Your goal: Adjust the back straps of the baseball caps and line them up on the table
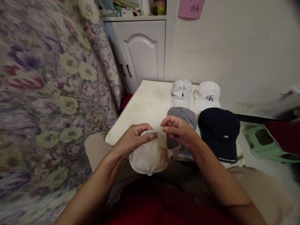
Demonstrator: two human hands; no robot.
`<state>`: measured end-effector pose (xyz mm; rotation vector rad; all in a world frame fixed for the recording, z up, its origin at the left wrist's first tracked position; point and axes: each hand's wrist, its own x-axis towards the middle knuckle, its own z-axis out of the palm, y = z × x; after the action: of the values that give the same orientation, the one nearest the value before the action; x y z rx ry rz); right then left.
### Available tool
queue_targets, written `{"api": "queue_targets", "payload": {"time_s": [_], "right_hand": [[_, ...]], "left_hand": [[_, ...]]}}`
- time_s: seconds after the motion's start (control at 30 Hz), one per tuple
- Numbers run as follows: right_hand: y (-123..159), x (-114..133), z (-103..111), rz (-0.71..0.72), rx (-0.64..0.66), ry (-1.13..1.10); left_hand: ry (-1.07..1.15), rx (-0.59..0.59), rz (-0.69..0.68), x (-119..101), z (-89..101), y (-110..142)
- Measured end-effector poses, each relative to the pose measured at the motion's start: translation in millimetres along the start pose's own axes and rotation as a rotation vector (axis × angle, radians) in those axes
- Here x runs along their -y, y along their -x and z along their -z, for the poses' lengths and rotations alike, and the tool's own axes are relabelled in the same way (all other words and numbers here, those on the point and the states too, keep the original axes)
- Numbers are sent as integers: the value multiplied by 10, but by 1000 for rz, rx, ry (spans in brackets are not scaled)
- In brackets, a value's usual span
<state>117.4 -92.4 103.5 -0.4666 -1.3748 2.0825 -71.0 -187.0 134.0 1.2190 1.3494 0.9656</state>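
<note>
A beige baseball cap (150,157) hangs upside-down-looking over my lap, its crown toward me and its back opening away. My left hand (136,137) is closed on the cap's edge, thumb pressed beside a small metal buckle (156,134). Opposite it, my right hand (178,129) pinches what looks like the loose end of the cap's strap, a short gap from the buckle. Just behind my right hand lies a grey cap (184,113), partly covered by it. A dark navy cap (217,128) sits to the right.
A cream-covered table (145,103) stands before me. At its back are a pale cap with a small emblem (181,89) and a white CK cap (208,90). A floral curtain (53,93) hangs left, a white cabinet (142,53) behind, a green stool (264,143) right.
</note>
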Motion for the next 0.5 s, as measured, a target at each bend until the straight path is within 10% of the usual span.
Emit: {"api": "queue_targets", "payload": {"time_s": [0.5], "right_hand": [[-15, -70, -72, -12, 43, 0]], "left_hand": [[-92, 19, -53, 5, -16, -6]]}}
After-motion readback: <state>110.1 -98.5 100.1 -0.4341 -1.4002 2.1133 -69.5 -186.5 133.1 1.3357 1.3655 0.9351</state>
